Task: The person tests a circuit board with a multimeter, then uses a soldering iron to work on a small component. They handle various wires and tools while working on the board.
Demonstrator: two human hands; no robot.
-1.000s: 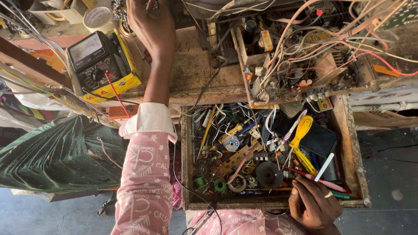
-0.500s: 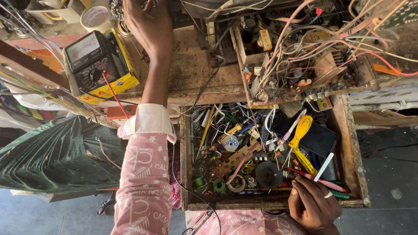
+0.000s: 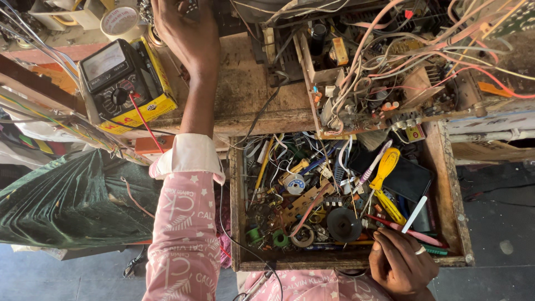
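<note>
My right hand [image 3: 402,265] sits at the near right corner of the drawer [image 3: 237,206], fingers curled over the front rim. The fingertips [image 3: 384,245] rest on the clutter just inside, touching or nearly touching the near end of a pink pen [image 3: 409,231]. I cannot tell whether they are pinching it or only lying on it. The pen's long axis runs slantwise, from the fingertips out toward the drawer's right wall. Just beyond it a white stick [image 3: 415,214] leans up and away, and farther in lies a yellow screwdriver [image 3: 384,170] beside a black pouch [image 3: 409,178]. This hand is much the nearer one to everything in the drawer.

My left hand [image 3: 186,33] is well away from the drawer, stretched out over the wooden bench [image 3: 245,95] above it. Its fingers are bent around something dark at the top edge of view. What it is, and whether it is gripped, I cannot make out. The left arm runs straight, the pink sleeve [image 3: 184,239] passing along the drawer's left side. A black meter [image 3: 114,81] in a yellow case stands left of that hand, and a tangle of wires and circuit boards [image 3: 390,61] crowds the bench behind the drawer's right half.
</note>
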